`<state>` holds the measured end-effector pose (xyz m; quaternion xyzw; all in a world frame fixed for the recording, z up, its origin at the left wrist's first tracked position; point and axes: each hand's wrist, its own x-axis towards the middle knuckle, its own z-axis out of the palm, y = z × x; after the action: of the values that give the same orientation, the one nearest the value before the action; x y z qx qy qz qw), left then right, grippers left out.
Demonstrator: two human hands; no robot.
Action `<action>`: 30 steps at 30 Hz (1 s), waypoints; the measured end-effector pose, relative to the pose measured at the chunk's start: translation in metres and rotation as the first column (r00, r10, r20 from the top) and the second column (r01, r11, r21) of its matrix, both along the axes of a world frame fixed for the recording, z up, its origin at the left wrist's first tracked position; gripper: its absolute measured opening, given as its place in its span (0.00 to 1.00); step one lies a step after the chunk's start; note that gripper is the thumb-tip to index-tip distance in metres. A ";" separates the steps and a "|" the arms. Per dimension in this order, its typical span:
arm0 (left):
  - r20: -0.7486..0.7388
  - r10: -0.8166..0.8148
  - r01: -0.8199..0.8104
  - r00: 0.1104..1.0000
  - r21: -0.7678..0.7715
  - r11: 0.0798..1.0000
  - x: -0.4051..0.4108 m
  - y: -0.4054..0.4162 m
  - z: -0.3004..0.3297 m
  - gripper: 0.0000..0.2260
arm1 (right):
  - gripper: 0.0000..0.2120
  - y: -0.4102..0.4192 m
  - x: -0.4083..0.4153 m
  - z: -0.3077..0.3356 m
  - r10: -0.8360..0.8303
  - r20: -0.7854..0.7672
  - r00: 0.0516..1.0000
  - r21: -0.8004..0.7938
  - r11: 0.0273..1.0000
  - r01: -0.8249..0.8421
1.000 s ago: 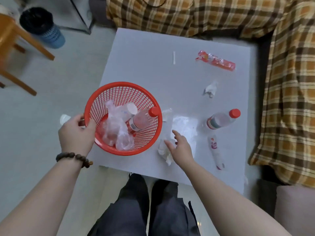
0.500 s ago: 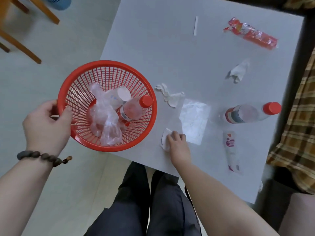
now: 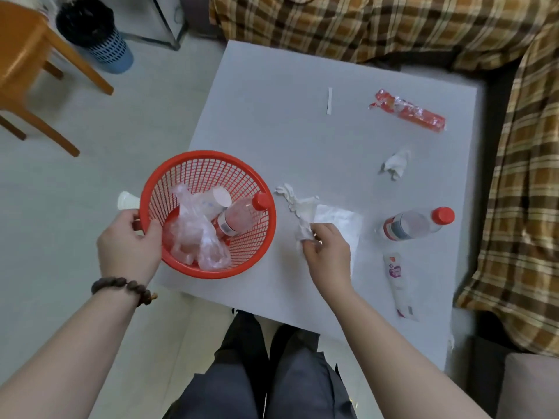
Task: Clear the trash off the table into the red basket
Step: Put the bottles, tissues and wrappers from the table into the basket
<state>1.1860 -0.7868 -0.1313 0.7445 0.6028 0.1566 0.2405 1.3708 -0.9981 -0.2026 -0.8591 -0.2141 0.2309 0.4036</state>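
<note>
Sensibly, the left hand (image 3: 128, 247) grips the rim of the red basket (image 3: 208, 269) at the bench (image 3: 272, 122) edge, keeping it close for drops. Just beside the basket, the right hand (image 3: 328, 254) pinches a crumpled tissue (image 3: 304, 229). A bottle (image 3: 414, 223), tube (image 3: 397, 281) and red wrapper (image 3: 408, 111) lie farther from the basket, not yet collected.
</note>
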 end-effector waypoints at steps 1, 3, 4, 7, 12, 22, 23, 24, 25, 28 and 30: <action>0.007 -0.003 0.003 1.000 -0.012 1.000 0.001 -0.002 0.003 0.07 | 0.05 0.007 -0.002 0.014 0.002 0.006 1.000 0.042 0.999 -0.002; 0.019 -0.006 0.007 1.000 -0.033 0.999 0.003 -0.005 0.007 0.07 | 0.04 0.025 -0.008 0.038 0.032 0.024 0.999 0.121 0.992 -0.035; 0.026 -0.008 0.009 1.000 -0.045 0.999 0.004 -0.007 0.009 0.07 | 0.05 0.035 -0.012 0.047 0.057 0.038 0.998 0.142 0.988 -0.062; 0.047 -0.024 0.028 0.999 -0.081 0.996 0.006 -0.012 0.011 0.06 | 0.09 0.067 -0.027 0.064 0.157 0.084 0.984 0.155 0.973 -0.169; 0.072 -0.038 0.048 0.997 -0.139 0.989 0.007 -0.014 0.010 0.07 | 0.25 0.098 -0.046 0.071 0.435 0.016 0.900 0.059 0.899 -0.435; 0.050 0.067 -0.061 0.997 -0.104 0.993 -0.017 0.017 0.011 0.07 | 0.16 0.092 -0.023 0.071 0.263 -0.041 0.964 0.213 0.945 -0.248; 0.042 0.082 -0.078 0.996 -0.097 0.992 -0.019 0.020 0.010 0.07 | 0.15 0.091 -0.016 0.062 0.227 -0.071 0.971 0.207 0.956 -0.208; 0.038 0.096 -0.093 0.995 -0.090 0.992 -0.021 0.022 0.009 0.07 | 0.15 0.090 -0.009 0.051 0.196 -0.095 0.976 0.181 0.967 -0.177; 0.034 0.108 -0.105 0.994 -0.084 0.991 -0.022 0.023 0.008 0.07 | 0.15 0.088 -0.001 0.038 0.169 -0.107 0.980 0.135 0.979 -0.154; 0.026 0.128 -0.126 0.991 -0.082 0.989 -0.025 0.024 0.005 0.08 | 0.16 0.081 0.025 -0.011 0.148 -0.088 0.985 -0.100 0.982 -0.157; 0.020 0.137 -0.135 0.990 -0.090 0.987 -0.026 0.025 0.000 0.08 | 0.19 0.077 0.040 -0.043 0.194 -0.093 0.977 -0.251 0.945 -0.211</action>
<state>1.1599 -0.7620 -0.1312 0.6881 0.6554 0.1556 0.2696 1.4107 -0.9207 -0.2452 -0.8696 -0.2555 0.3259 0.2689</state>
